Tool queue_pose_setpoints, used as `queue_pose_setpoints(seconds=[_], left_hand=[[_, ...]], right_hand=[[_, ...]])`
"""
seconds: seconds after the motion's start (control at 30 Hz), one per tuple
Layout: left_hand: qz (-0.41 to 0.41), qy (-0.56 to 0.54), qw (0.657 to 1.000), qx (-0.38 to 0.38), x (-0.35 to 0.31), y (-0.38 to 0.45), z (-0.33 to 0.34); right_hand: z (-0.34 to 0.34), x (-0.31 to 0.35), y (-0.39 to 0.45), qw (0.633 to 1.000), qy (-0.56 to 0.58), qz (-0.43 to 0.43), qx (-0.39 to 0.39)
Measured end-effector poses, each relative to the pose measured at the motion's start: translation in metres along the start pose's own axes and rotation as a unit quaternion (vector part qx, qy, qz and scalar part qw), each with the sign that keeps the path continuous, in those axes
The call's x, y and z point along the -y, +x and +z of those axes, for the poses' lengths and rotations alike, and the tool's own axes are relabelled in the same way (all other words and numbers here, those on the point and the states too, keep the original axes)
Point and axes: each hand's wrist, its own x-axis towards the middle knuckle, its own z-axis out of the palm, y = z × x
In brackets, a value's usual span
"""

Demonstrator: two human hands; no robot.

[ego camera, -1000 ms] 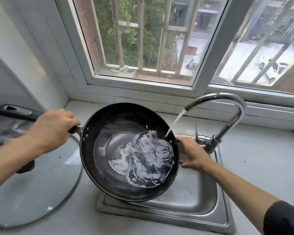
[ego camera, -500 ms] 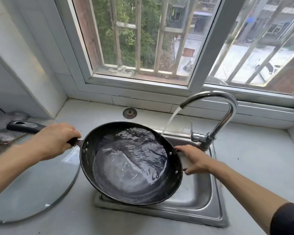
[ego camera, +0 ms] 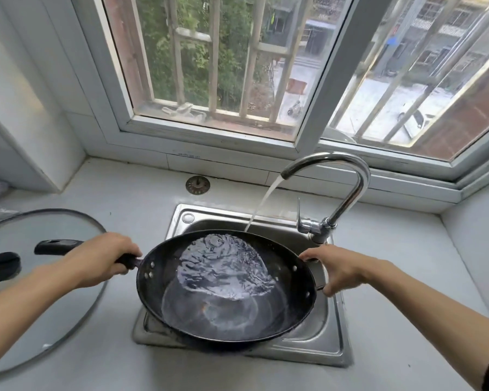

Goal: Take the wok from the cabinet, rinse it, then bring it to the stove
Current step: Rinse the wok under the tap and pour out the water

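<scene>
Currently over sink [ego camera: 333,345]: wok [ego camera: 226,289] tilted, tap [ego camera: 336,190] stream landing on far rim, water pooled inside. Left hand [ego camera: 99,261] wrapped round long handle [ego camera: 57,246]; right hand [ego camera: 342,269] gripping side handle.

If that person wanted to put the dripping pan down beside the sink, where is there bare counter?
Bare pale counter lies right of the steel sink, out to the side wall, and a strip runs behind the sink around the small round drain strainer. The left side is crowded: the round glass lid lies there, under the black wok's long handle.
</scene>
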Motion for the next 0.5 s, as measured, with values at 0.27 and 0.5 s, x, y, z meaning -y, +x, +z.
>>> queue_pose_setpoints(seconds=[0.27,0.5], left_hand=[[0.030,-0.019,0.999,-0.002,-0.011,0.030,0.018],[0.055,-0.031,0.997,-0.039,-0.029,0.061,0.013]], right_hand=[[-0.019,-0.009,-0.029,0.998,-0.018,0.051,0.023],[-0.043,-0.013,-0.056,0.996,-0.020,0.081,-0.005]])
